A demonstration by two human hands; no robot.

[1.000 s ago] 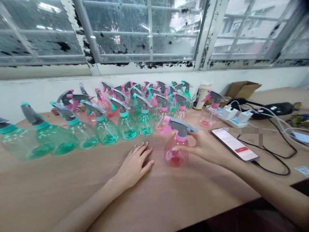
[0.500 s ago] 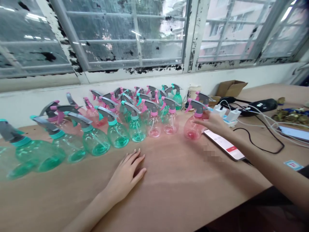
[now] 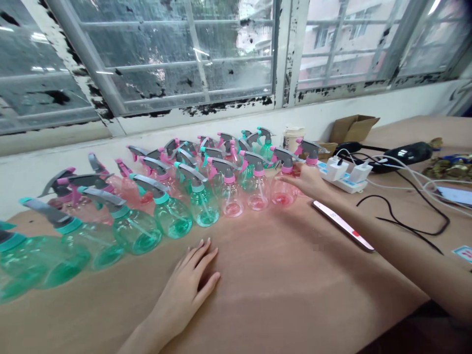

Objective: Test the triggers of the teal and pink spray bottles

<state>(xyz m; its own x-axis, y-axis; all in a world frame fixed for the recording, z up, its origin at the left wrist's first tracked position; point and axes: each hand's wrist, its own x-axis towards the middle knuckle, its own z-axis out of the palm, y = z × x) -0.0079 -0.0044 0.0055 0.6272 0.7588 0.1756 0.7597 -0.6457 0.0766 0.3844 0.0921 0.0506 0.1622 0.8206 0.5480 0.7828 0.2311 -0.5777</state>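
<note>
My right hand [image 3: 309, 183] reaches across the brown table [image 3: 280, 290], and its fingers curl around the side of a pink spray bottle [image 3: 281, 192] with a grey trigger head. That bottle stands upright at the right end of the front row of bottles. My left hand [image 3: 189, 286] lies flat on the table with its fingers stretched out and holds nothing. It is just in front of the teal spray bottles [image 3: 170, 216]. The rows of teal and pink bottles [image 3: 228, 196] run back toward the window wall.
A phone [image 3: 342, 226] lies face up right of my right forearm. Behind it are a white power strip [image 3: 342, 181] with chargers, black and white cables [image 3: 409, 223], a paper cup [image 3: 293, 137], an open cardboard box [image 3: 354, 128] and a dark device [image 3: 405, 156].
My right hand carried the pink bottle from in front of me, back and to the right, into line with the front row. My left hand stayed flat. My view turned.
</note>
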